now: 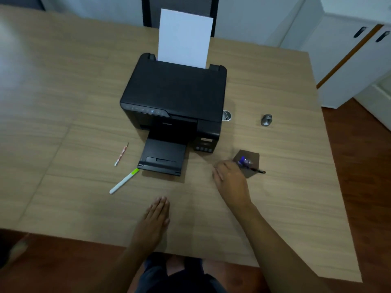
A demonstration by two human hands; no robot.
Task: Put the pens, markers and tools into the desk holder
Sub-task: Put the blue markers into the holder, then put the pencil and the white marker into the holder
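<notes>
Currently the wooden table (63,106) carries a black printer (173,98) at centre, with a white sheet of paper (185,38) standing upright in its rear feed and its output tray (163,158) extended toward the person.

Right hand (231,181): at about 4 o'clock from the printer, palm down, fingers curled loosely. It sits just beside a dark flat piece (249,163), covering that piece's near-left corner. A blue-purple item (243,160) shows at the fingertips and a thin black pen-like tip (259,171) pokes out to the right. Motion blur here; cannot tell whether the fingers actually grip either object.

Left hand (155,218): at 6 o'clock from the printer, near the table's front edge, flat, fingers straight and together, holding nothing.

Loose items: a white marker with a green cap (123,181) lies at 7 o'clock from the printer, cap end just beside the tray's near-left corner. A thin patterned tool (121,155) lies at 8 o'clock, apart from the marker.

A metal cup-shaped holder (226,116) stands touching or just beside the printer's right side at 3 o'clock, partly hidden. A small grey metal object (266,120) lies farther out at 3 o'clock, well apart.
</notes>
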